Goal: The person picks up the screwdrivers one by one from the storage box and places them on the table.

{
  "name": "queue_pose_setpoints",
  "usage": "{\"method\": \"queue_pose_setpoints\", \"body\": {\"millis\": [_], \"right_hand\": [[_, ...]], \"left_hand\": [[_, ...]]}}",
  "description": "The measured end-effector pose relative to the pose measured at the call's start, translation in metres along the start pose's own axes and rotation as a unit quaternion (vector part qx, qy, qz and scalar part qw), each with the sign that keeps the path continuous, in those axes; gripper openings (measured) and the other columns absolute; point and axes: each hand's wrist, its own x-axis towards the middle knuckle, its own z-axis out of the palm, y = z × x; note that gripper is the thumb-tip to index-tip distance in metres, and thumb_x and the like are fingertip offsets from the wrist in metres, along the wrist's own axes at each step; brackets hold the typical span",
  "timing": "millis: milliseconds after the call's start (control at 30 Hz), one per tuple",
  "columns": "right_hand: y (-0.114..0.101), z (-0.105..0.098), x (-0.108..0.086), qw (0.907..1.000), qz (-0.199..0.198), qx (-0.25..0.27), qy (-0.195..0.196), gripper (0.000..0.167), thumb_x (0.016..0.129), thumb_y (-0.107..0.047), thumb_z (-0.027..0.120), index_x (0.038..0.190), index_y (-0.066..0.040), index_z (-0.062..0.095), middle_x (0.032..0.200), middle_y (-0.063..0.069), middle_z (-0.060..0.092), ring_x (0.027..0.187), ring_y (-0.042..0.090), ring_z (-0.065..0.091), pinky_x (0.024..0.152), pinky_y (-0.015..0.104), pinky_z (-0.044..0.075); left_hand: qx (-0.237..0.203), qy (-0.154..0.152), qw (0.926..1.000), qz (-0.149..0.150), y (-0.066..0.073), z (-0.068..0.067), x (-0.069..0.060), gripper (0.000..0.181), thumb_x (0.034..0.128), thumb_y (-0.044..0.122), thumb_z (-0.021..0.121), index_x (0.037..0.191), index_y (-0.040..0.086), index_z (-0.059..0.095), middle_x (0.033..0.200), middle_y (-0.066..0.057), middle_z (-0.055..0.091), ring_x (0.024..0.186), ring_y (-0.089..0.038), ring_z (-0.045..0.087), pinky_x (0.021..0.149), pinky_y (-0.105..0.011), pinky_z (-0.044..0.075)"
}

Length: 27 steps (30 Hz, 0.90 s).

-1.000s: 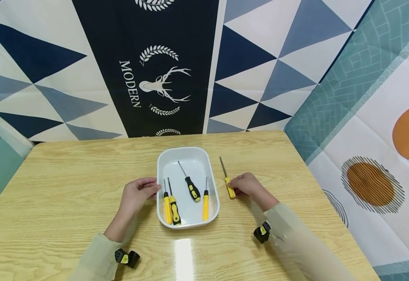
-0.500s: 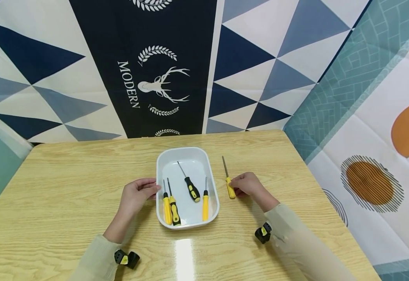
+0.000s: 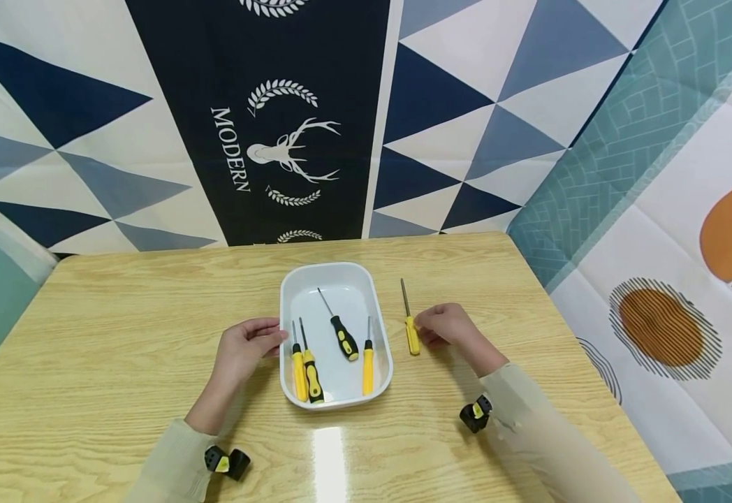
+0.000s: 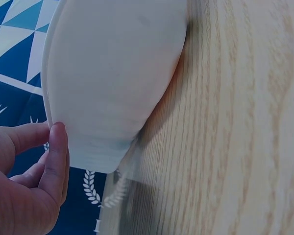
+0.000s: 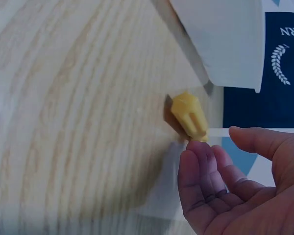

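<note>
A white plastic tray stands on the table with several yellow-and-black screwdrivers inside, one of them a mostly black-handled screwdriver near the middle. My left hand pinches the tray's left rim, thumb at the edge and fingers against the outer wall. To the right of the tray lies a yellow-handled screwdriver, its shaft pointing away from me. Just right of its handle is my right hand, fingers loosely bent, with the thumb apart from them and nothing held between. In the right wrist view the screwdriver's shaft is hidden.
The wooden table extends on both sides of the tray. A patterned cloth wall rises behind its far edge, and another printed cloth borders the right side. Each sleeve carries a small black wrist camera.
My right hand has let go of the yellow-handled screwdriver and drawn slightly right. The screwdriver has turned a little, its tip shifting right. My left hand and the tray stay put.
</note>
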Motion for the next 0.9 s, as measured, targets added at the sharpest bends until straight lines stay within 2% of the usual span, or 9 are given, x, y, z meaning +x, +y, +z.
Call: {"method": "queue_pose_setpoints", "body": {"millis": [267, 600, 900], "right_hand": [[-0.007, -0.007, -0.003, 0.9986, 0.006, 0.050, -0.019, 0.040, 0.094, -0.023, 0.054, 0.121, 0.007, 0.055, 0.095, 0.014, 0.066, 0.068, 0.013, 0.063, 0.069, 0.030, 0.058], [-0.017, -0.010, -0.012, 0.9920, -0.011, 0.106, -0.067, 0.044, 0.092, -0.021, 0.054, 0.123, 0.010, 0.051, 0.083, 0.005, 0.064, 0.067, 0.010, 0.062, 0.066, 0.025, 0.057], [-0.026, -0.006, -0.019, 0.9855, -0.027, 0.142, -0.089, 0.045, 0.093, -0.020, 0.054, 0.121, 0.015, 0.049, 0.078, 0.002, 0.064, 0.068, 0.008, 0.063, 0.070, 0.023, 0.059]], "left_hand": [[0.000, 0.001, 1.0000, 0.004, 0.000, 0.000, 0.000, 0.034, 0.0855, 0.015, 0.068, 0.116, 0.002, 0.062, 0.107, -0.015, 0.065, 0.079, -0.008, 0.064, 0.074, -0.025, 0.060], [-0.002, 0.001, 1.0000, -0.005, 0.001, 0.000, 0.001, 0.035, 0.0854, 0.016, 0.069, 0.117, 0.003, 0.062, 0.108, -0.014, 0.065, 0.079, -0.008, 0.064, 0.075, -0.026, 0.060], [0.000, 0.001, 1.0000, -0.003, 0.000, 0.000, 0.000, 0.035, 0.0856, 0.016, 0.069, 0.117, 0.003, 0.062, 0.109, -0.015, 0.064, 0.080, -0.009, 0.064, 0.074, -0.023, 0.059]]}}
